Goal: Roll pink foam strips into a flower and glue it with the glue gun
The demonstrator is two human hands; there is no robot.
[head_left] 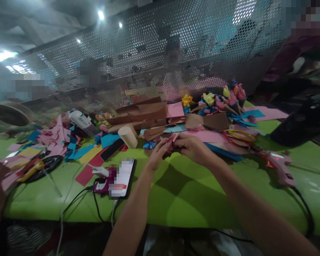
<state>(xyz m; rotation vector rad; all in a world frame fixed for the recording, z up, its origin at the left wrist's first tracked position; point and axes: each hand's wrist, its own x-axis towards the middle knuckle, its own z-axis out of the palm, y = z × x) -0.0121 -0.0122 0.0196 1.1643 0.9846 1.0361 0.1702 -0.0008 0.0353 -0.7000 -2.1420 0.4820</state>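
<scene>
Left hand (157,155): fingers closed on a pleated pink paper piece (171,141).
Right hand (192,145): fingers pinched on the same piece's right side.
Paper piece: held between both hands, above the glossy green counter (202,202).
Pink glue gun (282,166): right, on the counter.
White-screened smartphone (127,176): near, left of the piece.

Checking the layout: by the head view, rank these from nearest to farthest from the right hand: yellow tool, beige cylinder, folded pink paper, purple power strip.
1. Folded pink paper: touching the right hand.
2. Beige cylinder: left of the hand.
3. Purple power strip: farther left, nearer the camera.
4. Yellow tool: farthest left.
</scene>
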